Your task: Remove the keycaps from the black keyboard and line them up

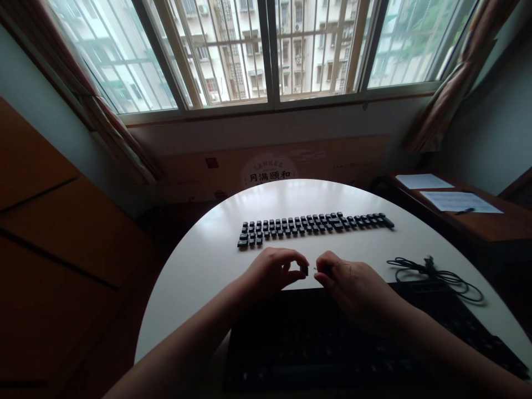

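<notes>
My left hand [276, 269] pinches a small black keycap [305, 271] between thumb and fingertips, above the far edge of the keyboard. Facing it across a narrow gap, my right hand [347, 277] is closed in a pinch. A tiny pale tip pokes out of its fingers toward the keycap; what it belongs to is hidden. Under both forearms lies a black keyboard [291, 332], dark and partly covered by the arms. Beyond my hands, many loose black keycaps [307, 224] stand in neat rows on the white round table [195, 282].
A coiled black cable [432, 271] rests on the table to the right, by the keyboard's far corner. Papers [459, 201] and a pen [464, 211] lie on a brown side table [490, 227]. A large printed box [332, 160] stands below the window.
</notes>
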`<state>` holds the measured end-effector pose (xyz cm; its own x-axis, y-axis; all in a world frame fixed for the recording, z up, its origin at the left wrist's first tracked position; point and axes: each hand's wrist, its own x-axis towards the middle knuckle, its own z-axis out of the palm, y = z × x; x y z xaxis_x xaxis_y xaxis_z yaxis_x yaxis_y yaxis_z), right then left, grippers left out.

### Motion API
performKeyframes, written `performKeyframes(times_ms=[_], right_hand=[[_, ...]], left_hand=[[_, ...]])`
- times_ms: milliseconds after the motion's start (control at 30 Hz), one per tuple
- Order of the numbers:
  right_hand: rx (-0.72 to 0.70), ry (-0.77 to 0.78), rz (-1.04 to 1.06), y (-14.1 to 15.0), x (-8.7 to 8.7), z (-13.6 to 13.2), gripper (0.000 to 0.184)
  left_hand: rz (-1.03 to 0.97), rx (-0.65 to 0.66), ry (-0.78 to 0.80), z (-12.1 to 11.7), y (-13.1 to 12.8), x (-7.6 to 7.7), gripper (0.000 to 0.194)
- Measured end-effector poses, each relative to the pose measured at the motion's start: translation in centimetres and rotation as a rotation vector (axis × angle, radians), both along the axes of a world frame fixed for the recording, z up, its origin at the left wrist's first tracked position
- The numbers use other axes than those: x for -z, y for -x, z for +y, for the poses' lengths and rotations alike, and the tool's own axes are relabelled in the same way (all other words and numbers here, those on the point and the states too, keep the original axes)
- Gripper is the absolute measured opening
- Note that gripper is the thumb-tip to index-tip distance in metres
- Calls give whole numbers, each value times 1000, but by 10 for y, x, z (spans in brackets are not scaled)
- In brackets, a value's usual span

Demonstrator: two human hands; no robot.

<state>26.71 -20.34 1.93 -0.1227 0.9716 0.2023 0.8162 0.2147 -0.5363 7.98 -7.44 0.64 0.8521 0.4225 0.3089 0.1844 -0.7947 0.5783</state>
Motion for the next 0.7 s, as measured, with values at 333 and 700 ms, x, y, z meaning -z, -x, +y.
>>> performKeyframes(times_ms=[333, 700], right_hand=[[53, 10, 35, -6, 0, 3, 20], [-15, 17, 83, -2, 1, 1, 16]], left_hand=[[-224, -332, -122, 60, 33, 1, 17], [274, -240, -463, 65, 32, 17, 19]])
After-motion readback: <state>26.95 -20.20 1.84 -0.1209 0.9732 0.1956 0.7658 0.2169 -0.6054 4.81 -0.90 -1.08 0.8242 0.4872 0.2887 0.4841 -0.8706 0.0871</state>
